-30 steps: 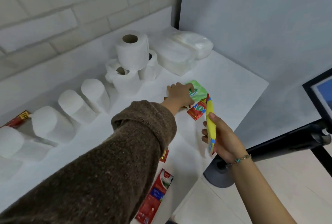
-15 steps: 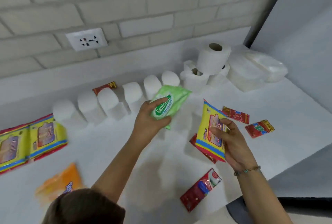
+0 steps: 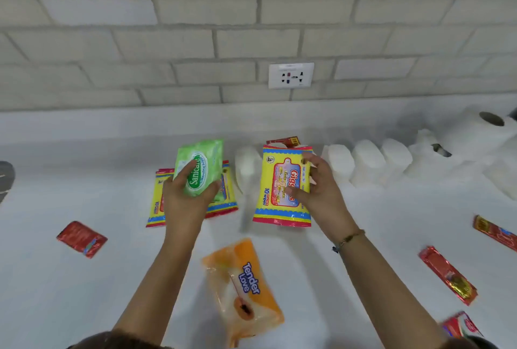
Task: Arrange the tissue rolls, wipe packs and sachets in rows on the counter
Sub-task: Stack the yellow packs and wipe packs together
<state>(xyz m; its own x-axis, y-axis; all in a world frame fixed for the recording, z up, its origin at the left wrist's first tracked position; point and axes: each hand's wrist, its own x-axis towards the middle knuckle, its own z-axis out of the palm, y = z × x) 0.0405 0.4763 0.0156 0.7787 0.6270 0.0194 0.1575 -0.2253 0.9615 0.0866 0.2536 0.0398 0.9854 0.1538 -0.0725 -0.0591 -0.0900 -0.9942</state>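
My left hand point(image 3: 187, 201) grips a green Sanicare wipe pack point(image 3: 202, 165), held above yellow wipe packs point(image 3: 156, 203) lying on the white counter point(image 3: 377, 223). My right hand point(image 3: 321, 190) holds a yellow Giggles wipe pack point(image 3: 282, 189) upright, its lower edge near the counter. An orange Tender Love wipe pack point(image 3: 246, 290) lies in front between my arms. White tissue rolls point(image 3: 369, 161) lie in a row along the back to the right. Red sachets lie scattered: one at the left point(image 3: 81, 239), others at the right point(image 3: 447, 274).
More tissue rolls are piled at the far right point(image 3: 481, 136). A wall socket point(image 3: 291, 75) sits in the brick wall above the counter. A red sachet point(image 3: 284, 141) peeks out behind the yellow pack. A dark object point(image 3: 5, 178) shows at the left edge.
The view has swung left along the counter. Both hands have carried their packs leftward; the green pack now hovers over the yellow packs and the yellow pack is turned face-up beside them.
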